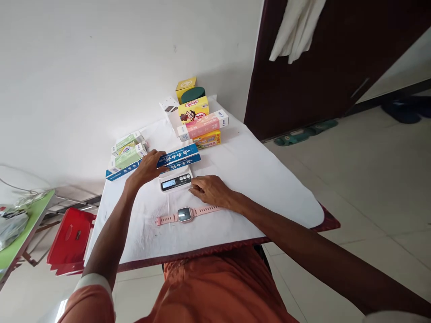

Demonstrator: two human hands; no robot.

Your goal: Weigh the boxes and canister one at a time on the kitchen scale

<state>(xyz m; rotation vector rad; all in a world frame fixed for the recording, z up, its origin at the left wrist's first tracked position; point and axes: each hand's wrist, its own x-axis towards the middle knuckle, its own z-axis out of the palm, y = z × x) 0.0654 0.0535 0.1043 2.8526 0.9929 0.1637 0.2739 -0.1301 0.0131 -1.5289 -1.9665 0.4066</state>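
A long blue toothpaste box [178,154] lies across the top of a small white digital scale [175,184], whose lit display seems to read 115. My left hand [150,167] is closed around the left part of that box, fingers over the top and thumb in front. Beneath it another blue face shows, so there may be two boxes; I cannot tell. At the scale's right edge rests my right hand [210,190], its fingers bent together against the side. A smartwatch with a pink strap [184,214] lies flat in front of the scale.
Behind my left hand are green-and-white boxes [128,157]. Farther back stand a pink box [205,126], yellow cartons [193,110] and a dark green round lid [193,94]. The white-covered table [262,188] meets the wall. A red stool [71,240] stands left.
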